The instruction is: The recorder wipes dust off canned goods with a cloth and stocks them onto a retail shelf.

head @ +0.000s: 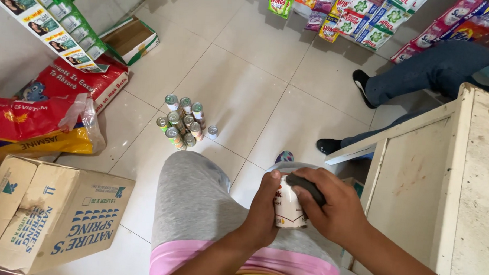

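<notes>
Left hand (262,211) curled around can (288,208); right hand (334,203) presses dark pad (305,187) on top.

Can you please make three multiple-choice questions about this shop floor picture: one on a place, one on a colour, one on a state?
1. Where does the group of small cans stand?
A. on the tiled floor
B. on the wooden counter
C. inside the cardboard box

2. What colour is the pad under the right hand?
A. yellow
B. dark grey
C. pink

3. How is the white can held?
A. lying on the floor
B. upright, gripped by the left hand
C. upside down on the counter

Answers: 1 A, cans sit on tiles; 2 B, the pad looks dark grey; 3 B, fingers wrap its side.
</notes>
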